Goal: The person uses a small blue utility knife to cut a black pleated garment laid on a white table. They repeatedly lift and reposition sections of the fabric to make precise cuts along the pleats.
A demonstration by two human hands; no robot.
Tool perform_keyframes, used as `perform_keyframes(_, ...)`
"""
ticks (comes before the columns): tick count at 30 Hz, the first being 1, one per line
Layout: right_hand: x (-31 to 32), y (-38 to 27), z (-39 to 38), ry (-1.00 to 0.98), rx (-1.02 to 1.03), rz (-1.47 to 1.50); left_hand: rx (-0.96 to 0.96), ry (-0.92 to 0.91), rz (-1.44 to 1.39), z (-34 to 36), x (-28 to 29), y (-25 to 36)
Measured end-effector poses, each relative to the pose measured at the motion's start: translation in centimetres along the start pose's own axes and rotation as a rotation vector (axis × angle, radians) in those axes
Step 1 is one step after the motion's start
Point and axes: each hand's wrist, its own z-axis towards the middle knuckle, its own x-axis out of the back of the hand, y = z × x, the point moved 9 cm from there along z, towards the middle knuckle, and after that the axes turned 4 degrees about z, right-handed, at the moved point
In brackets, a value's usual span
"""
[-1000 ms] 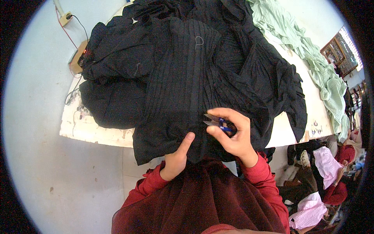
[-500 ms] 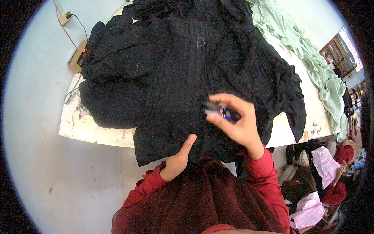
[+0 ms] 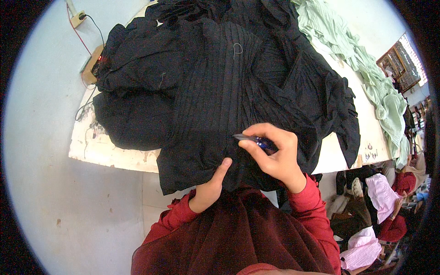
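A large black garment with pleats (image 3: 208,87) lies bunched over the table, its near end hanging past the edge towards me. My left hand (image 3: 208,190) grips this near end, thumb on top and the other fingers hidden under the cloth. In my right hand (image 3: 277,153) is a small pair of thread snips (image 3: 263,143) with blue on the handle, held between thumb and fingers. Their dark pointed tip is just above or on the pleats, up and right of my left thumb; I cannot tell whether it touches. A loose white thread (image 3: 238,49) lies farther up the pleats.
The pale, stained table (image 3: 119,156) has a curved-looking front edge. Light green pleated cloth (image 3: 357,55) runs along its right side. At the left stand a wooden box with a red light (image 3: 94,64) and cables by the wall. People with pink cloth (image 3: 382,192) sit at the lower right.
My right hand has moved slightly down, and the snips' tip has swung left to point at the pleats near my left thumb. My left hand has stayed in place.
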Motion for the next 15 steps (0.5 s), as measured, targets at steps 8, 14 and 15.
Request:
perform_keyframes(8,-4.4,6.3,-1.1,-0.090,-0.448,0.556,0.050,-0.888,1.055,-3.9,-5.2,4.1)
perform_keyframes(14,-4.9,7.5,-0.8,0.003,-0.439,0.666,-0.129,-1.116,-0.129,-6.4,-8.5,15.5)
perform_keyframes(15,-5.1,7.7,-0.8,0.002,-0.439,0.689,-0.243,-1.071,-0.332,-6.3,-8.9,17.1)
